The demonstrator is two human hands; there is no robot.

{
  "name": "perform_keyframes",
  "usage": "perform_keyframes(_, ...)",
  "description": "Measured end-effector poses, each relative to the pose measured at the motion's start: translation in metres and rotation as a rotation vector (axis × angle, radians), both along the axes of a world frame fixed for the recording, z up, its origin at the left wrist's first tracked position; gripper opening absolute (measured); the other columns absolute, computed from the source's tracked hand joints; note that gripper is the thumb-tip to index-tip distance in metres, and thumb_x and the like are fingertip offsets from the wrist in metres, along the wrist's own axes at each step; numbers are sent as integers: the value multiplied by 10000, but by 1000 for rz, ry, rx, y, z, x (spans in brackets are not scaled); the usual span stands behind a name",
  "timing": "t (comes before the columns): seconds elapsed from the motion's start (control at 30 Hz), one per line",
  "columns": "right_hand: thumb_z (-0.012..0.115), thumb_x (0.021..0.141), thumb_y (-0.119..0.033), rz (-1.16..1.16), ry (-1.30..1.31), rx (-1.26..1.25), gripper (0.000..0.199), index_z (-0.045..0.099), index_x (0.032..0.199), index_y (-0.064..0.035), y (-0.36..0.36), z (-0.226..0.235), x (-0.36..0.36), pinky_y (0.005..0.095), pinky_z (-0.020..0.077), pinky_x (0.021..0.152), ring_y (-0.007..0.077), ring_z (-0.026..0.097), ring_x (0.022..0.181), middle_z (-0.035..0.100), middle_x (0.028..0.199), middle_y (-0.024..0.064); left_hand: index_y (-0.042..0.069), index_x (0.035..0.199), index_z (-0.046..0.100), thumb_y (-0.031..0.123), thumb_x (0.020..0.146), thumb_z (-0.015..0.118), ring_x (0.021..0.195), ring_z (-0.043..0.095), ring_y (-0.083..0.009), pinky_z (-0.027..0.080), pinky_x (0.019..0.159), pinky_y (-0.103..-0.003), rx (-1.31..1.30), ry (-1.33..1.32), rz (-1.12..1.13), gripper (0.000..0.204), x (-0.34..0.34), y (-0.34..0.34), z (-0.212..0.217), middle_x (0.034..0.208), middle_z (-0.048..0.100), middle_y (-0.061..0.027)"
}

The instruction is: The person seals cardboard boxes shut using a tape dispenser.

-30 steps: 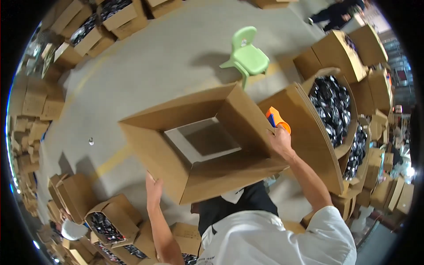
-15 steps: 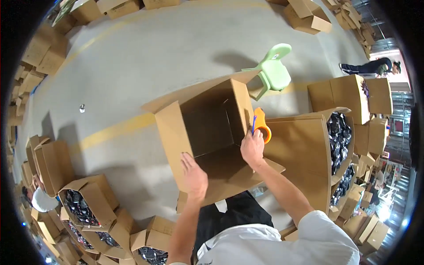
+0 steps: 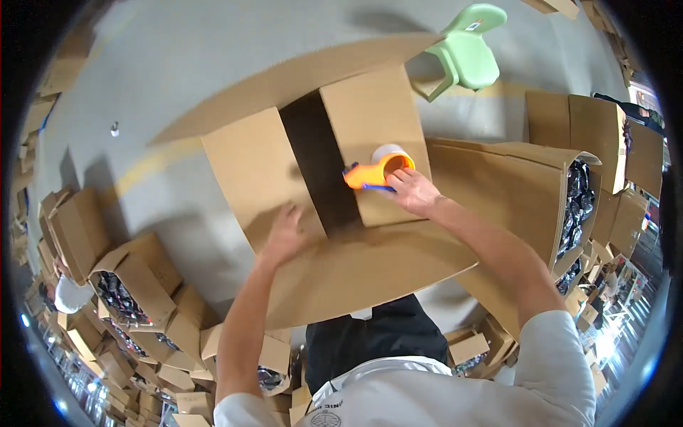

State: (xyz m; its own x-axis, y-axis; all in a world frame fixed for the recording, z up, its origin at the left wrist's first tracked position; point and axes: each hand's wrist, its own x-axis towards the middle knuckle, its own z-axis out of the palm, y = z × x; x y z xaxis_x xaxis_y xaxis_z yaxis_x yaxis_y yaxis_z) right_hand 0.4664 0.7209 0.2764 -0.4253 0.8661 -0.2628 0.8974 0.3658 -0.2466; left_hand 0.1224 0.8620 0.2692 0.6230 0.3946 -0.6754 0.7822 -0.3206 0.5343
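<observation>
A large cardboard box [image 3: 370, 274] stands in front of me. Its two side flaps are folded inward, with a dark gap between them, while the long near and far flaps spread outward. In my right hand [image 3: 416, 192] is an orange tape dispenser [image 3: 366, 175] with blue parts and a roll of tape, held above the right flap. My left hand [image 3: 286, 231] rests at the near end of the left flap [image 3: 260, 167]. Its fingers are blurred by motion.
A pale green chair [image 3: 473, 60] stands beyond the box's far right corner. Flat cardboard [image 3: 498, 178] leans at my right, near boxes of black plastic-wrapped goods [image 3: 578, 206]. More filled boxes [image 3: 139, 285] crowd the left. A small object [image 3: 114, 129] lies on the floor.
Both side flaps have swung inward, narrowing the box's opening. The tape dispenser has turned from upright to pointing left over the right flap. My view has shifted too.
</observation>
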Motion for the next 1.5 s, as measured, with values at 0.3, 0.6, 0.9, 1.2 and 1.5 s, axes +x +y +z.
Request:
perform_keyframes(0.3, 617, 882, -27, -1410, 1110, 148, 632, 321, 1429, 82, -15, 157, 28, 329, 410, 1039, 190, 517, 1217, 513, 1338, 145, 16, 1362, 516, 448, 828, 705, 1033, 665, -338, 533, 885, -421, -134, 283, -530, 713, 30, -74, 138, 1033, 687, -203)
perform_keyframes(0.6, 543, 1016, -309, -1851, 1968, 181, 350, 553, 1188, -4, -55, 70, -78, 298, 492, 899, 118, 613, 982, 645, 1097, 37, -16, 1229, 602, 482, 796, 755, 1094, 631, -376, 500, 929, -428, -60, 324, -111, 677, 72, 76, 11, 1208, 641, -214)
perform_keyframes(0.9, 647, 942, -107, -1626, 1453, 18, 278, 604, 1192, 9, -94, -3, -126, 291, 434, 962, 113, 578, 1039, 658, 1110, 32, -14, 1262, 563, 375, 870, 686, 1247, 491, -399, 398, 992, -564, 734, 84, 11, 565, 141, 159, 157, 1312, 550, -234)
perform_keyframes(1.2, 621, 985, -250, -1597, 1320, -9, 316, 606, 1197, -16, -49, 16, -149, 284, 440, 932, 95, 552, 1000, 641, 1069, 0, -110, 1430, 334, 441, 894, 634, 1441, 257, -403, 203, 1183, -508, 663, -224, -239, 825, 52, 23, -23, 1522, 312, -274)
perform_keyframes(1.5, 566, 995, -293, -1400, 1050, 40, 294, 552, 1036, -2, 52, 18, -173, 331, 478, 702, 155, 559, 770, 594, 824, 104, -75, 1433, 372, 332, 1013, 492, 1409, 348, -380, 272, 1158, -477, 326, -618, 445, 597, 24, 20, -21, 1512, 359, -247)
